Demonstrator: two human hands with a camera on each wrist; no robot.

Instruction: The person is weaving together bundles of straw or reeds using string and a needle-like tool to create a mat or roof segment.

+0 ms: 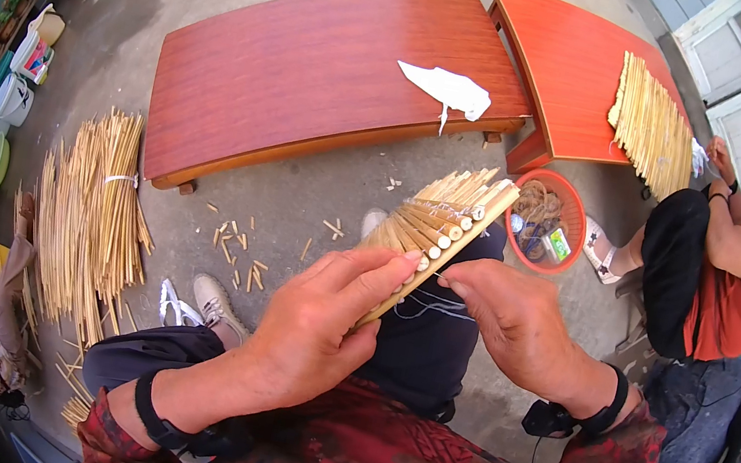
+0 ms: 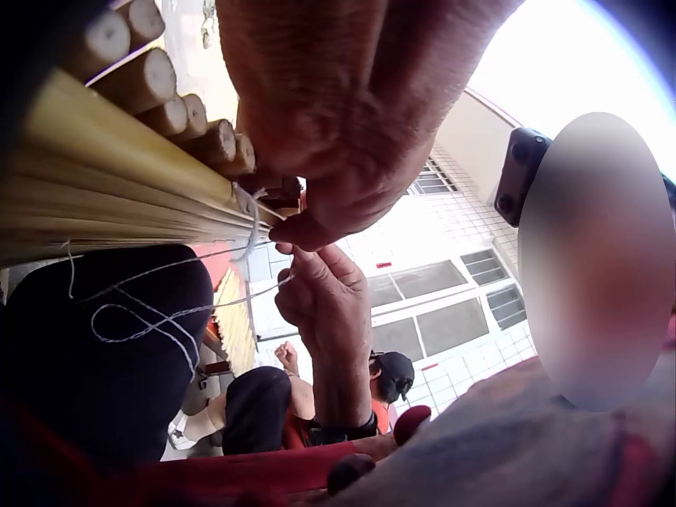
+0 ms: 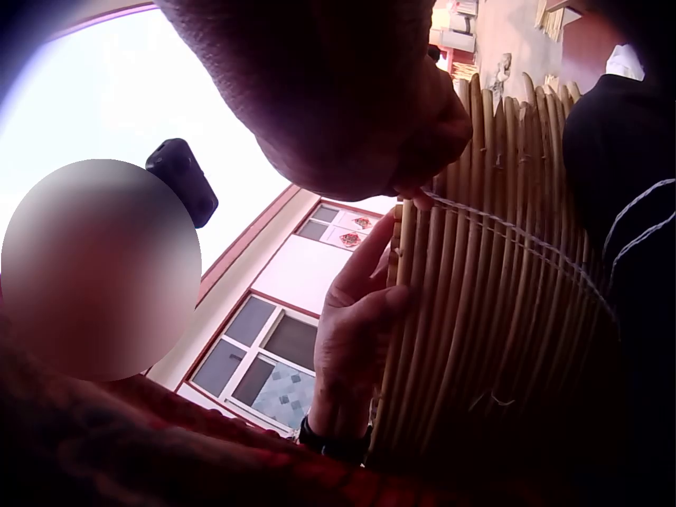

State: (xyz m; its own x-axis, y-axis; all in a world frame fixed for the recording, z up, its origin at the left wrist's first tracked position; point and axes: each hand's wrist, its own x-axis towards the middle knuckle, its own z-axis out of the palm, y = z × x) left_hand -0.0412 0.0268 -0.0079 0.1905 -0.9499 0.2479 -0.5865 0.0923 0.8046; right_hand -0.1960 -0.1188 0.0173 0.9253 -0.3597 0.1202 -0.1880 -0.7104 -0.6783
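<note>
A mat of straw-coloured stalks (image 1: pixel 439 206) stands over the person's knees, its cut round ends facing up along one edge. The left hand (image 1: pixel 305 319) grips that edge, thumb on the near side by the stalk ends. Just right of the mat, the right hand (image 1: pixel 513 321) pinches a thin white string (image 3: pixel 518 227) between thumb and fingertips. In the left wrist view, the fingertips of both hands nearly meet at a loop of string around the outermost stalk (image 2: pixel 137 158). Loose string (image 2: pixel 158 317) hangs in loops over the dark trouser leg.
Two low red tables (image 1: pixel 319 74) (image 1: pixel 576 79) stand ahead, one bearing a white cloth (image 1: pixel 445 91), the other another stalk mat (image 1: pixel 651 127). An orange basket (image 1: pixel 574 203) holds twine. A stalk bundle (image 1: pixel 91 212) and cut pieces lie left. Another person (image 1: pixel 737 286) sits at right.
</note>
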